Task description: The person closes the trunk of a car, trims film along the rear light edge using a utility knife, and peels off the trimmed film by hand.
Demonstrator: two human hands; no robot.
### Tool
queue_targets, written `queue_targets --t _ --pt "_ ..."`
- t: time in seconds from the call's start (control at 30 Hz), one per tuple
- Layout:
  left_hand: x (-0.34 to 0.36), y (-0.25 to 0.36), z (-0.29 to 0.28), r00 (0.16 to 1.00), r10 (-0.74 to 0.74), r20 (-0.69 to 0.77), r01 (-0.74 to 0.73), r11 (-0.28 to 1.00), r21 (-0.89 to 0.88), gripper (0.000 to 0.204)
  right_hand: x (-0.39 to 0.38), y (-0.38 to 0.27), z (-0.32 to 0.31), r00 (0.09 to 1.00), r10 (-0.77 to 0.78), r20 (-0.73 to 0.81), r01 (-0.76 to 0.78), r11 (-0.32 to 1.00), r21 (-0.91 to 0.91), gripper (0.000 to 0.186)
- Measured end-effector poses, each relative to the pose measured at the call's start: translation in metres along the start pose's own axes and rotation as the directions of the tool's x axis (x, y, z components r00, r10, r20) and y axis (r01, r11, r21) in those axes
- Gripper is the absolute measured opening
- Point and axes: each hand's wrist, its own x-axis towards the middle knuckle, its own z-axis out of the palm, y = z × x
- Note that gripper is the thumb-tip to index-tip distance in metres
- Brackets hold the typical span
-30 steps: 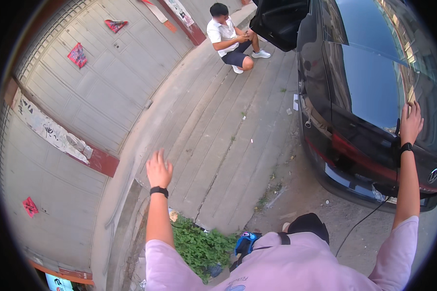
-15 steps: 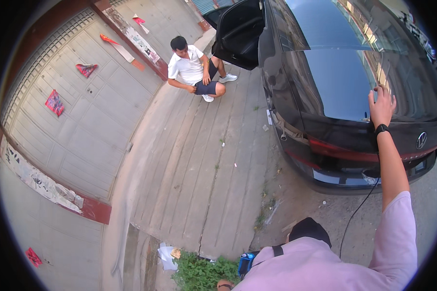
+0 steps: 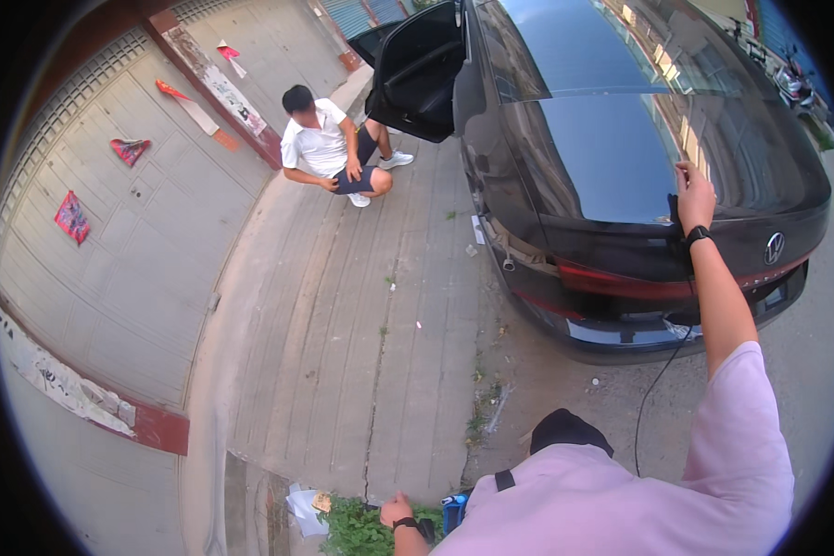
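Note:
My right hand is stretched over the rear of a dark car, by the lower edge of the back glass and boot lid. Its fingers are curled in, and a dark patch shows beside them; whether it is held or only a reflection, I cannot make out. A black band circles that wrist. Low in the view, my left hand hangs over a green leafy plant, fingers bent together, their contents hidden. A blue-edged device is at my side. A thin black cable hangs beside my right arm.
A person in a white shirt squats on the concrete near the car's open door. Grey metal doors line the left side. White paper lies by the plant. Parked scooters stand at far right.
My right hand has gone from spread fingers to curled ones at the boot lid. My left hand has come into view above the plant. The whole scene has shifted left in the view.

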Motion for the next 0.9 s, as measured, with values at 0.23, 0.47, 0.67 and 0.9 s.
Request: queue_targets --t 0.23,0.47,0.67,0.9 --pt "0.027 0.091 -0.062 0.987 0.121 0.106 -0.109 0.988 -0.112 0.025 -0.004 -0.010 -0.015 0.993 0.045 0.110 -0.021 0.977 -0.213 0.056" --pt "0.031 0.171 -0.142 0.964 0.244 0.104 -0.129 0.773 -0.621 0.020 -0.001 0.008 -0.014 0.999 -0.018 0.048 0.029 0.973 -0.229 0.050" --pt "0.005 0.245 -0.182 0.826 0.518 -0.222 -0.550 0.657 -0.516 0.030 0.002 0.023 0.001 0.993 -0.027 0.117 0.063 0.946 -0.317 0.045" --pt "-0.001 0.294 -0.194 0.762 0.624 -0.172 -0.645 0.711 -0.279 0.042 0.016 0.043 0.006 0.985 -0.092 0.146 0.120 0.974 -0.193 0.044"
